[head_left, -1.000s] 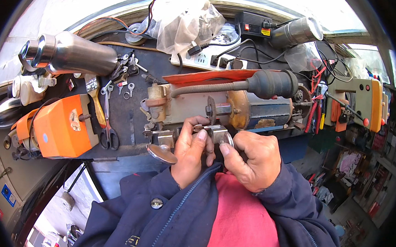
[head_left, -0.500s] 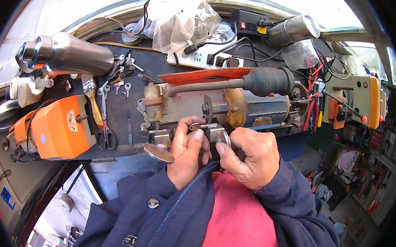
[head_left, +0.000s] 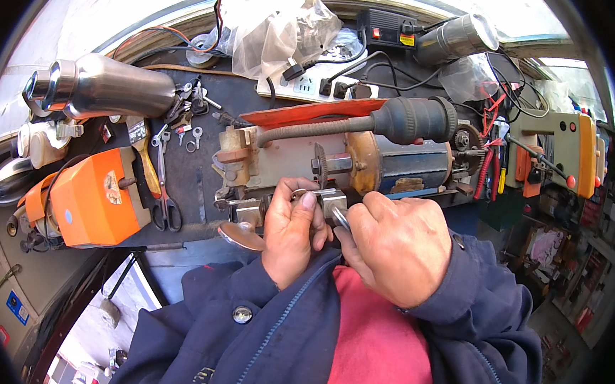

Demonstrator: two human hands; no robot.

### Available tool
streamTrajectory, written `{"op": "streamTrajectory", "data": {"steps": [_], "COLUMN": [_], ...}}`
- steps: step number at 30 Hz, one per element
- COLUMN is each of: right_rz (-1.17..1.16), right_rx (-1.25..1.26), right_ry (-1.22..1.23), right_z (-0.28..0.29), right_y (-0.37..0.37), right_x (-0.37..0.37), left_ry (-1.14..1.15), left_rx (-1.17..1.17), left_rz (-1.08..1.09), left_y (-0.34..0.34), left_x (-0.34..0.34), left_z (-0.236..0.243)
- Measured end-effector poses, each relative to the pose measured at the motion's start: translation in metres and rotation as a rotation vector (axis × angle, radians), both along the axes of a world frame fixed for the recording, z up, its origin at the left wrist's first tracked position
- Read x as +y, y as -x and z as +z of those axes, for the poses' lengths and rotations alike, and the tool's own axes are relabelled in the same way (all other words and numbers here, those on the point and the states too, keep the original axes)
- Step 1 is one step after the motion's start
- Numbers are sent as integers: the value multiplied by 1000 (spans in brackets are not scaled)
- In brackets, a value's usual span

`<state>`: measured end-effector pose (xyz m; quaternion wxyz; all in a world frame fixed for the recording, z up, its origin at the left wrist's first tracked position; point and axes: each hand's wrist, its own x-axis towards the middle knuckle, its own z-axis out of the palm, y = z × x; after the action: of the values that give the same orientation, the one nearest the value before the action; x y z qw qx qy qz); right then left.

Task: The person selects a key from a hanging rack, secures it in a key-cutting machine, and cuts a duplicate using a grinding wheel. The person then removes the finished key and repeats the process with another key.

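Observation:
A key cutting machine (head_left: 416, 171) lies across the bench in front of me. My left hand (head_left: 287, 241) is closed at its near edge, thumb and fingers pinching a small key (head_left: 298, 193) beside the right-hand metal clamp (head_left: 333, 199). Most of the key is hidden by the fingers. My right hand (head_left: 402, 251) grips the flat metal clamp knob (head_left: 341, 218) just below that clamp; its fingertips are partly hidden. Left of my left hand are a second clamp (head_left: 249, 212) and its tilted round knob (head_left: 241, 236). The toothed cutting wheel (head_left: 321, 164) stands behind the clamps.
Scissors (head_left: 163, 181), a brush (head_left: 144, 157) and loose keys (head_left: 194, 138) lie left of the machine, beside an orange machine (head_left: 98, 199). Behind stand a steel flask (head_left: 111, 84) and a power strip (head_left: 307, 85) with cables. Pliers and screwdrivers (head_left: 491, 172) are on the right.
My right hand has rotated, its back now facing up, and the knob in it has turned from upright to slanted. My left hand stays at the clamp with the key.

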<state>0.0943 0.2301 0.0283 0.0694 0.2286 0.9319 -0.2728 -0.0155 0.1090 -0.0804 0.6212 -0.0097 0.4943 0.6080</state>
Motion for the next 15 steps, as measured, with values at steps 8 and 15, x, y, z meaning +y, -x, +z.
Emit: {"op": "streamTrajectory", "data": {"steps": [8, 15], "right_rz": [32, -61], "right_rx": [-15, 42], "right_ry": [14, 91], "right_z": [5, 6], "right_y": [-1, -5], "right_x": [4, 7], "left_ry": [7, -3], "left_rx": [10, 2], "left_rz": [-2, 25], "left_y": [0, -1], "left_x": [2, 2], "left_z": [2, 0]}}
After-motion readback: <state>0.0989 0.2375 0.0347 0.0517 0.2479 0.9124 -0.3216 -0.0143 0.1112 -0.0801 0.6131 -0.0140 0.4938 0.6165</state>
